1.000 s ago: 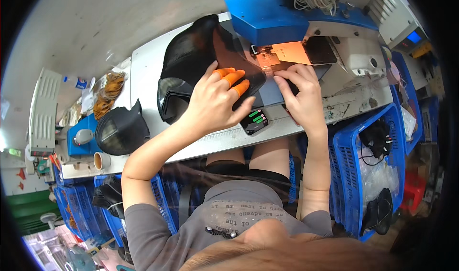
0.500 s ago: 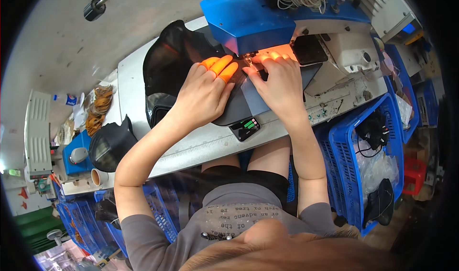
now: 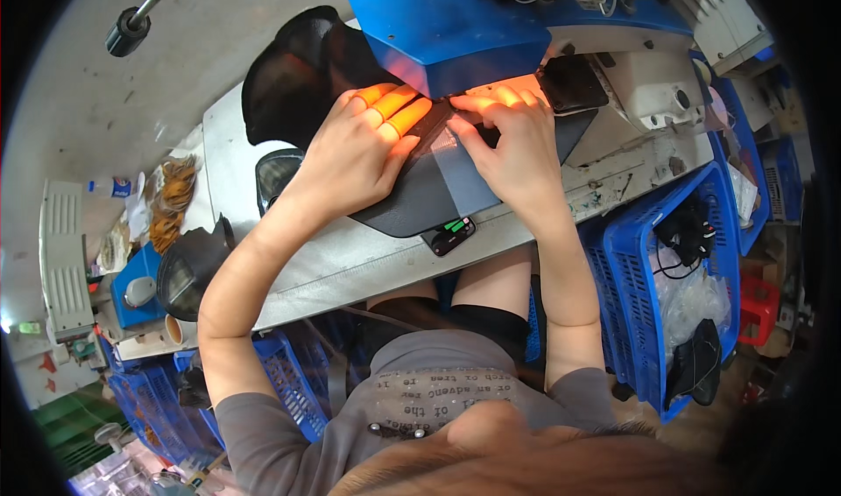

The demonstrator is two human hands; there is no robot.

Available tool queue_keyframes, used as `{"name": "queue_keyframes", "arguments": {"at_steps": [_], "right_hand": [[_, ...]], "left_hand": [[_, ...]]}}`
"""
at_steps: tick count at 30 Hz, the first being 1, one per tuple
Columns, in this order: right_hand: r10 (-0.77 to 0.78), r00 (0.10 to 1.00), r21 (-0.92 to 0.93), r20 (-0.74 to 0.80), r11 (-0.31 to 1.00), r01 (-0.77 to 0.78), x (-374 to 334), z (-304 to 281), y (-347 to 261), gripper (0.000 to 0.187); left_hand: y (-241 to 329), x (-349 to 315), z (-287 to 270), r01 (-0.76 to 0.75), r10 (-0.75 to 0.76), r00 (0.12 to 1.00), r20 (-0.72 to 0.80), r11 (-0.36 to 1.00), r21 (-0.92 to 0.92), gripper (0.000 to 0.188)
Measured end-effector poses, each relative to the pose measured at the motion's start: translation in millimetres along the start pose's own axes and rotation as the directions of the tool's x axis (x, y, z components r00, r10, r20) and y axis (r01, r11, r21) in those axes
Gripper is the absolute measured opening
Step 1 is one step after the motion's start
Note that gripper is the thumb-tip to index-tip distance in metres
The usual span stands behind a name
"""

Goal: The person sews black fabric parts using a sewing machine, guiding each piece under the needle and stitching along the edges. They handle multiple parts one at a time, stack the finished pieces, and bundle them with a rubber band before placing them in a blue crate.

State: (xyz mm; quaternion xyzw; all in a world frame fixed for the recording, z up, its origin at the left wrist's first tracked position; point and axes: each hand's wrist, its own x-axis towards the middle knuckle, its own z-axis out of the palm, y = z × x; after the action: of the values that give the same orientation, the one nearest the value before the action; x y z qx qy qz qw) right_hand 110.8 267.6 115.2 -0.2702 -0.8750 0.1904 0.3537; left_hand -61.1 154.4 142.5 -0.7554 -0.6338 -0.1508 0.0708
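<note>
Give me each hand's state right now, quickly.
Left hand: open, palm down on the black panel, not visibly gripping it.
Right hand: loosely curled by the blue sewing machine head; cannot tell whether it pinches anything.

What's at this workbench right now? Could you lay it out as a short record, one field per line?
Left hand: on a flat dark-grey sheet; wears three orange finger covers
Right hand: at the sheet's lighter grey strip; whether it pinches anything is unclear
Machine head: blue, angular, just beyond both hands, orange-lit below
Near edge of pale tabletop: black phone, screen partly green
Right of tabletop: blue perforated plastic crate holding black items and clear plastic
</note>
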Motion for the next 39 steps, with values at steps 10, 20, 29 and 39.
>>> {"name": "queue_keyframes", "arguments": {"at_steps": [10, 20, 29, 39], "right_hand": [[0.061, 0.998, 0.139, -0.032, 0.989, -0.056, -14.3, -23.3, 9.3, 0.012], [-0.015, 0.99, 0.211, -0.138, 0.976, 0.044, -25.2, -27.0, 22.4, 0.011], [-0.042, 0.985, 0.202, -0.166, 0.976, 0.076, -26.6, -22.1, 26.1, 0.01], [-0.053, 0.978, 0.206, -0.2, 0.974, 0.095, -26.0, -19.5, 26.5, 0.008]], "left_hand": [[-6.6, 0.0, -5.0, 0.043, -0.047, 0.999, 0.023, 0.99, 0.137, 0.036], [-0.4, 6.1, -12.3, 0.028, -0.04, 0.997, 0.06, 0.983, 0.179, 0.036], [25.3, 12.3, -7.9, 0.15, -0.169, 0.982, 0.081, 0.967, 0.205, 0.035], [42.1, 5.2, -9.9, 0.174, -0.19, 0.972, 0.14, 0.977, 0.124, 0.033]]}}
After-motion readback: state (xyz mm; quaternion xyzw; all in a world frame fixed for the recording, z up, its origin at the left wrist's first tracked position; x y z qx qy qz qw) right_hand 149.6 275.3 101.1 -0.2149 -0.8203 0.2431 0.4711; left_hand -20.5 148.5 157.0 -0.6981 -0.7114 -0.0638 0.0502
